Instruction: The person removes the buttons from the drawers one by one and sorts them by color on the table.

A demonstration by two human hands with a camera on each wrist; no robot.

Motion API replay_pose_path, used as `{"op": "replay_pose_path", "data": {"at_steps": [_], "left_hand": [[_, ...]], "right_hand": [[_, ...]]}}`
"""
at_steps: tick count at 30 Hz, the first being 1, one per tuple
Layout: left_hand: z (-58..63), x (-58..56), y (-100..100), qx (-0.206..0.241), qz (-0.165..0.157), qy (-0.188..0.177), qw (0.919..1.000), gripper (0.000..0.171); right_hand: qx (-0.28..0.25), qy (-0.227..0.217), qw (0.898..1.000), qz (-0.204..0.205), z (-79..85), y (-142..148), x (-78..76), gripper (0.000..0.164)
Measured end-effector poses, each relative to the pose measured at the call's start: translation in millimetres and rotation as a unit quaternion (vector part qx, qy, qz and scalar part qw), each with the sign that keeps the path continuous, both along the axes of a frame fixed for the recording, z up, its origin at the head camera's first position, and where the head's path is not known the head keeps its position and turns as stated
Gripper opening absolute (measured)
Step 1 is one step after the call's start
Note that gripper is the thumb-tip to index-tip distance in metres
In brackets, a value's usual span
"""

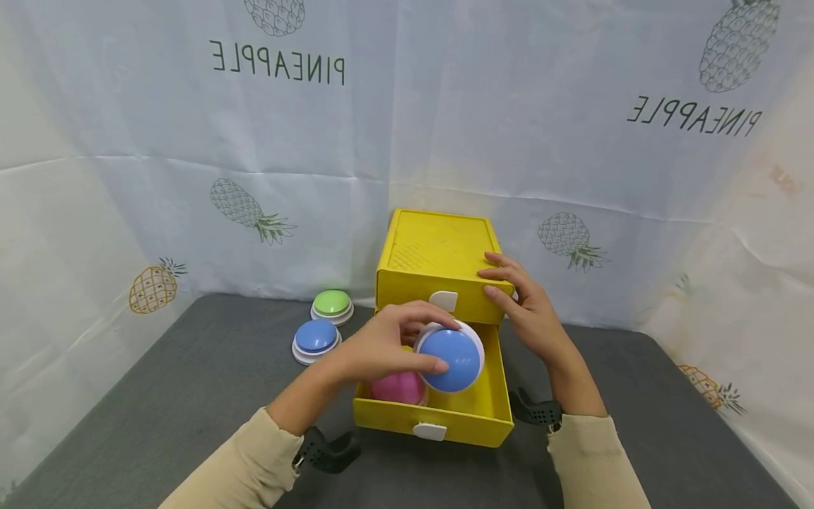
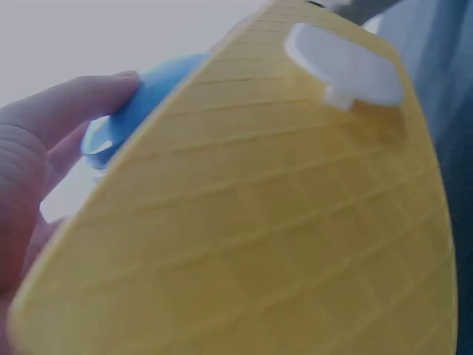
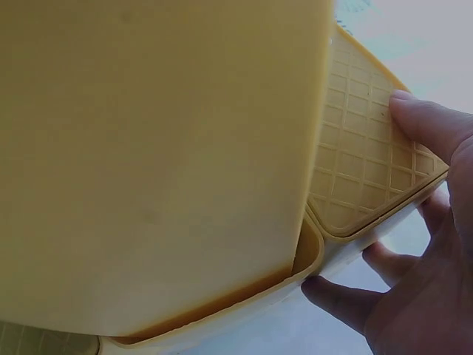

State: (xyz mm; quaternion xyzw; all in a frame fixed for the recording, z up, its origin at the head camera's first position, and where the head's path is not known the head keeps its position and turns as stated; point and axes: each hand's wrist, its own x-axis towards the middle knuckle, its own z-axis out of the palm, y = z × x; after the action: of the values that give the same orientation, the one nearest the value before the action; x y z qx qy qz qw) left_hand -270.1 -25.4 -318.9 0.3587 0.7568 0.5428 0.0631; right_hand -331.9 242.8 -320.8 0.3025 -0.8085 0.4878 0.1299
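My left hand [image 1: 388,344] grips a blue push button [image 1: 461,362] with a white rim, thumb on its dome and fingers behind the rim. It holds the button tilted above the pulled-out lower drawer [image 1: 467,428] of a yellow drawer box [image 1: 439,244]. Inside that drawer, at the left, lies a pink push button [image 1: 397,389]. In the left wrist view, the drawer's front hides part of the blue button [image 2: 159,92]. My right hand [image 1: 531,311] holds the box's upper right corner, with the thumb [image 3: 425,122] against the upper front and the fingers along the side.
Left of the box, a green push button [image 1: 332,303] and another blue push button [image 1: 316,336] stand on the dark grey table [image 1: 210,396]. Behind the box hangs a pale curtain [image 1: 356,141] printed with pineapples. The upper drawer has a white handle [image 1: 443,301].
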Motion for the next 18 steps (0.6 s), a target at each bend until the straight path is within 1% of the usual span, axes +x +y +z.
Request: {"op": "replay_pose_path", "data": {"at_steps": [3,5,8,13,16,18], "left_hand": [[1.7,3.3,-13.5,0.053,0.02,0.006,0.9984,0.048],[3.8,5.8,-24.2,0.071,0.037,0.019,0.9966,0.049],[9.1,8.6,-41.5,0.077,0.06,0.038,0.9946,0.049],[17.0,10.4,-75.1,0.09,0.088,0.036,0.9914,0.05],[18.3,11.8,-95.8,0.096,0.123,0.039,0.9869,0.05],[16.5,12.4,-109.8,0.103,0.151,0.048,0.9821,0.05]], "right_hand": [[0.0,-0.002,1.0,-0.003,0.1,0.7,0.4,0.03],[0.002,-0.003,1.0,-0.005,0.2,0.1,0.1,0.031],[0.005,-0.003,1.0,-0.007,-0.5,0.1,-0.4,0.03],[-0.004,0.005,1.0,0.002,-2.0,0.7,-1.9,0.029],[-0.01,0.009,1.0,0.01,-2.7,0.5,-2.9,0.03],[-0.012,0.01,1.0,0.013,-2.9,0.3,-3.1,0.03]]}}
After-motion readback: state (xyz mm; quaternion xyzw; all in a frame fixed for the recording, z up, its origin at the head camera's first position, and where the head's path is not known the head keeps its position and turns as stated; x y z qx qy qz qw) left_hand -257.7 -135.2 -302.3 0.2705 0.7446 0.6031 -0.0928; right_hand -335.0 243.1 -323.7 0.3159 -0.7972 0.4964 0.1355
